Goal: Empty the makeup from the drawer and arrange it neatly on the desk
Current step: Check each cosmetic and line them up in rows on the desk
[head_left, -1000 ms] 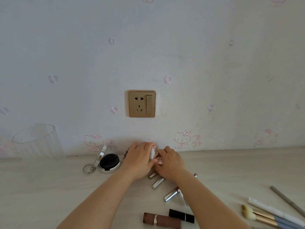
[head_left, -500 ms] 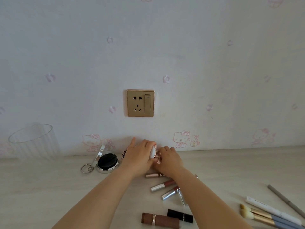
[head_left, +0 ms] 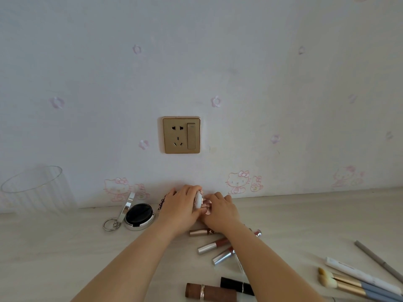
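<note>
Both hands meet at the back of the desk (head_left: pixel 65 258), close to the wall. My left hand (head_left: pixel 181 208) and my right hand (head_left: pixel 220 211) together grip a small white and pink makeup item (head_left: pixel 201 202) held between them. Three silver-capped lip gloss tubes (head_left: pixel 212 246) lie just below the hands, partly under my right forearm. A brown lipstick (head_left: pixel 209 292) and a black tube (head_left: pixel 236 285) lie nearer the front. An open black compact (head_left: pixel 138 213) with a mirror lid and key ring sits to the left. The drawer is out of view.
A clear ribbed glass cup (head_left: pixel 37 190) stands at the far left by the wall. Makeup brushes (head_left: pixel 353 284), a white pen (head_left: pixel 357 274) and a grey pencil (head_left: pixel 379 260) lie at the right. A gold wall socket (head_left: pixel 181 135) is above the hands.
The lip gloss tubes below my hands have turned from slanted toward more level and now show more of their length. My hands stay together on the small item.
</note>
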